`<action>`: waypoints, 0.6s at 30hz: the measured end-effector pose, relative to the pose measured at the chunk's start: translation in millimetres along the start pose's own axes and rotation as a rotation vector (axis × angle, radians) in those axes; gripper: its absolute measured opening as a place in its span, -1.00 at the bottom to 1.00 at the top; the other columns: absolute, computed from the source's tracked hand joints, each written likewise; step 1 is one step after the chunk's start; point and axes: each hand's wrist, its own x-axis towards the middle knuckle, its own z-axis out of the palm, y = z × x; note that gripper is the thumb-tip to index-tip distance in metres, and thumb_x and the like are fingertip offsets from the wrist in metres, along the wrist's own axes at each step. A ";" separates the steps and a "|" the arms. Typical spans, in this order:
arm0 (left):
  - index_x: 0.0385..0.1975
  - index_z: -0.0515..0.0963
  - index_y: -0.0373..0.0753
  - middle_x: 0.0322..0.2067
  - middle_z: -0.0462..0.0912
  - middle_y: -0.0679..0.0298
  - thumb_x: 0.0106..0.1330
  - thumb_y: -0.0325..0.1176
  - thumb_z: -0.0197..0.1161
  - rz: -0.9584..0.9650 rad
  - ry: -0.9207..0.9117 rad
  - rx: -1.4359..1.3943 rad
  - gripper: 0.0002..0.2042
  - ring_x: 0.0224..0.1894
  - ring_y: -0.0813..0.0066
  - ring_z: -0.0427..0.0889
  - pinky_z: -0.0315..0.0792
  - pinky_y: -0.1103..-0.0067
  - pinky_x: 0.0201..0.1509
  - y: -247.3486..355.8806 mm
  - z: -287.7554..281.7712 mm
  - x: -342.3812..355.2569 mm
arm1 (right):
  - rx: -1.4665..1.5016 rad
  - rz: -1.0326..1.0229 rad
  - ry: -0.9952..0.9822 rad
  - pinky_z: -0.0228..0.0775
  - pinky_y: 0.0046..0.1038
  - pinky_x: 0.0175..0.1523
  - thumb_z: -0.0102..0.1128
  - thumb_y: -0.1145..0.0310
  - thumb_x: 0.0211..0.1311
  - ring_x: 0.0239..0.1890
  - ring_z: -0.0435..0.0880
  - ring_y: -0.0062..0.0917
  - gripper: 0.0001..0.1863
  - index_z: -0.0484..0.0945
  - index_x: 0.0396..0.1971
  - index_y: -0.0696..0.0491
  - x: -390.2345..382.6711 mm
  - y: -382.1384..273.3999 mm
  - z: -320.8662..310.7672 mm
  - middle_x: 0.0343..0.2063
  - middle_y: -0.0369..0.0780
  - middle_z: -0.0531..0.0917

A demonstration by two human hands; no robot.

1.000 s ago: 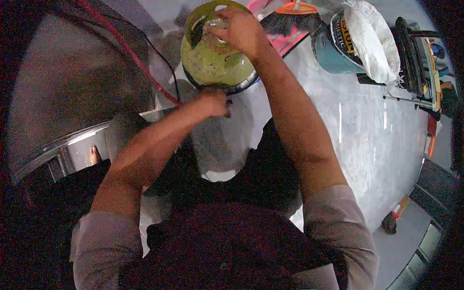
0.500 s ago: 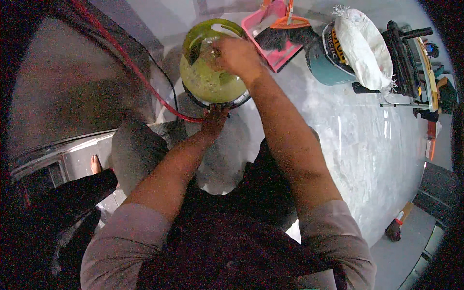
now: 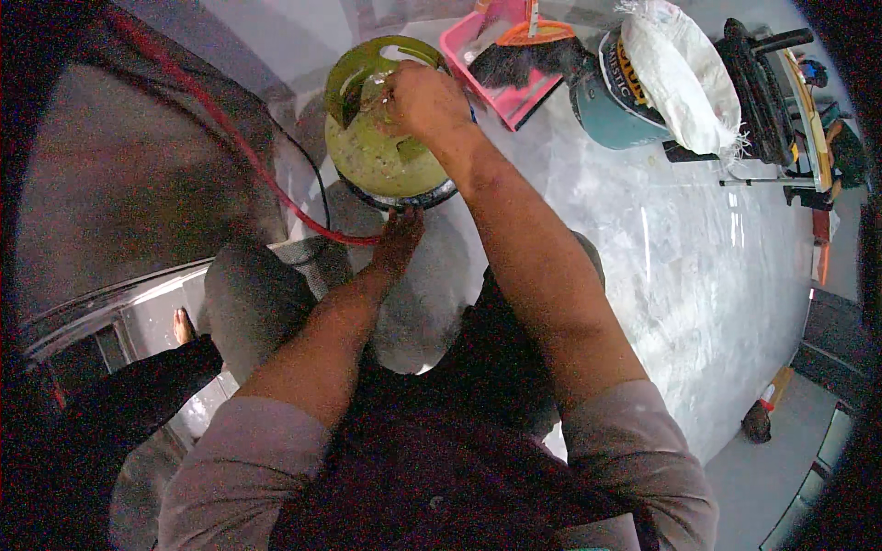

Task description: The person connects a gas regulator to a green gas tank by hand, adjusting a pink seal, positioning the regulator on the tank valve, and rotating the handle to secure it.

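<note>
At the left, a dark panel [image 3: 147, 174] lies alongside a red hose [image 3: 344, 238] and a thin black cable [image 3: 323, 193]; the hose runs to the left hand [image 3: 397, 243], and whether it is held there or passes behind is unclear. A green gas cylinder [image 3: 372, 161] stands upright toward the far edge of the floor [image 3: 661, 266], near its left corner. The hands are apart: the left reaches the near side of the cylinder's base, fingertips at its dark lower rim, its grip impossible to tell; the right hand [image 3: 427, 103] is curled at the raised collar, its fingers over the top, clamped or merely resting, I cannot tell. As far as shows, the cylinder is already standing on its base and both hands are placed on it; no hose is seen joined at the top, though the right hand hides part of it, so that work looks unfinished. Farther right along the far edge are a pink dustpan [image 3: 514, 103], a black-bristled broom [image 3: 528, 62], and a teal bucket [image 3: 616, 119] with a white sack [image 3: 684, 83] over it.
</note>
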 end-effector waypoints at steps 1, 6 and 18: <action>0.22 0.26 -0.13 0.26 0.19 0.15 0.30 -0.28 0.00 -0.001 0.001 -0.001 -0.54 0.30 0.00 0.12 0.16 0.05 0.30 -4.4 -6.5 0.2 | -0.011 -0.008 0.004 0.51 -0.19 -0.06 0.34 0.12 -0.09 -0.20 0.65 -0.18 -0.55 0.60 -0.14 -0.05 -0.4 -0.5 -0.8 -0.25 -0.09 0.65; 0.19 0.31 -0.18 0.34 0.09 0.12 0.35 -0.28 -0.04 0.057 -0.276 -0.111 -0.59 0.34 -0.05 0.07 0.12 -0.07 0.28 -25.9 -41.1 1.1 | 0.179 -0.136 0.280 0.49 -0.23 -0.04 0.20 0.24 0.09 -0.16 0.62 -0.18 -0.69 0.61 -0.14 -0.04 5.4 4.6 7.0 -0.22 -0.12 0.64; -0.14 0.53 -0.22 -0.22 0.60 0.25 -0.02 -0.20 0.47 -0.017 -0.337 -1.304 -0.55 -0.16 0.31 0.56 0.42 0.44 0.00 -206.1 -263.2 5.2 | 0.955 -0.022 0.403 0.50 -0.58 -0.15 0.08 0.47 0.27 -0.29 0.67 -0.61 -0.82 0.64 -0.20 0.12 23.9 35.4 -0.7 -0.33 -0.22 0.70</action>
